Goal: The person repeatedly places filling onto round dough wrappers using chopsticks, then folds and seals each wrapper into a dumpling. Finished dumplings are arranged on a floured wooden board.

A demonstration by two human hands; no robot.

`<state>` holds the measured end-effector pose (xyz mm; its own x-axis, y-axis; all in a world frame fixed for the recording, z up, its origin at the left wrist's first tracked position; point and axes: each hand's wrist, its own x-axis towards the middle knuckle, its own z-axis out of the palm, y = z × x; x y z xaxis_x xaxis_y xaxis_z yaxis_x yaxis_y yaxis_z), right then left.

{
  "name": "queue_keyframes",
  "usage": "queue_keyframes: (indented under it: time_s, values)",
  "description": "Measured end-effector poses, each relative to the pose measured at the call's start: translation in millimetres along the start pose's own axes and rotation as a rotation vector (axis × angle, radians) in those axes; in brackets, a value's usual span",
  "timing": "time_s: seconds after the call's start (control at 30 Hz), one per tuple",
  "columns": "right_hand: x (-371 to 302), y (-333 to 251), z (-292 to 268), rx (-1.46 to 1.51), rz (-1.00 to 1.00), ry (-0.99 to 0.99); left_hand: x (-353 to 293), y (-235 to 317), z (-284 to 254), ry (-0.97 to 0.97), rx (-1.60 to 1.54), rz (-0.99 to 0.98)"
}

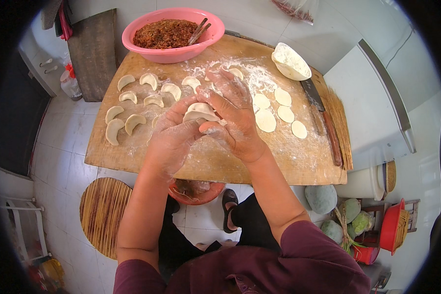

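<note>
dumpling (200,112): soft pale crescent, frame centre, pinched between floury left hand (174,134) and right hand (232,115)
board (206,161): wooden, floured
pink bowl (174,34): top centre, brown minced filling, chopsticks
white bowl (290,61): upper right, flour

**Bright, even light; heavy fisheye**

Diffuse daylight, soft short shadows under the hands. Mild glare on the white floor tiles (63,142) and the pale top right surfaces. Centre sharp; straight edges bow toward the rim, black vignette in corners, periphery slightly soft.
</note>
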<state>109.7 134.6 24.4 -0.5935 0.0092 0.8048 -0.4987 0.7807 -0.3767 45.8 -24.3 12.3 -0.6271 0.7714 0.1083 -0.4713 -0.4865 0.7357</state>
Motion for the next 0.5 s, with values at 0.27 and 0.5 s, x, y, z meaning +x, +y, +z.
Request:
queue_keyframes:
  time_s: [0.27, 0.5]
  values:
    - [-9, 12, 3, -0.178, -0.033, -0.081, -1, -4, 3, 0.025, -0.276, -0.030]
    - [-16, 10, 10, -0.157, 0.150, -0.242, 9, 0, -11, 0.117, 0.337, -0.086]
